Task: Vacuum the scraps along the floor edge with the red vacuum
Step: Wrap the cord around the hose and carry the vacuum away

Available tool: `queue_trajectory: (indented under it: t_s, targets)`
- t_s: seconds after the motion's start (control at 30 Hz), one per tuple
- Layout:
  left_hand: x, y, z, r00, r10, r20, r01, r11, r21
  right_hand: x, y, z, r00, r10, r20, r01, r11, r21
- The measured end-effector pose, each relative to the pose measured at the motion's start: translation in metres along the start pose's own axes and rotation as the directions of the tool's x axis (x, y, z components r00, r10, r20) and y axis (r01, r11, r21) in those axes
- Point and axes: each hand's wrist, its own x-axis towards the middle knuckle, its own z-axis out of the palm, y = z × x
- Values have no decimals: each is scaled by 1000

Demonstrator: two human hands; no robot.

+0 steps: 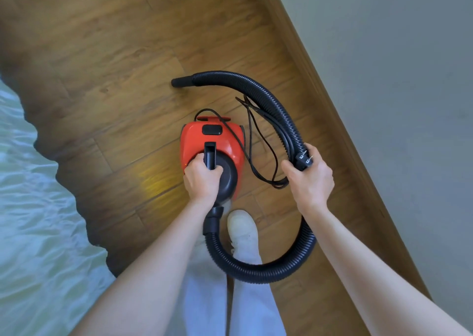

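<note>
A small red vacuum [225,144] with a black front hangs above the wooden floor [102,54]. My left hand [202,179] grips its black top handle. A black ribbed hose [281,113] loops from the vacuum's front below my arm, round to the right and up, ending in a black nozzle [180,82] pointing left. My right hand [309,174] holds the hose together with the bundled black power cord [258,136] and its plug [303,159]. No scraps are visible on the floor.
A wooden skirting board [332,100] runs diagonally along the grey wall [396,67] on the right. A bed with pale bedding [33,207] fills the left. My white shoe [242,228] and light trousers are below the vacuum.
</note>
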Motion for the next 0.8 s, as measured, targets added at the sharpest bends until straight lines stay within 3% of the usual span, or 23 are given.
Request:
queue_trajectory:
  t_s: [0.17, 0.37, 0.6, 0.8]
  targets:
    - [-40, 6, -69, 996, 92, -8, -91, 995, 43, -49, -26, -27, 1000, 26, -15, -24, 993, 113]
    - [-117, 35, -187, 996, 63, -69, -63, 998, -3, -123, -83, -103, 999, -21, -45, 30, 981, 189]
    - [-207, 87, -331, 982, 18, -189, -41, 992, -119, -214, -185, -210, 969, -230, -84, 243, 945, 219]
    - [-257, 122, -419, 939, 4, -344, -56, 988, -142, -266, -255, -261, 884, -456, -105, 466, 835, 294]
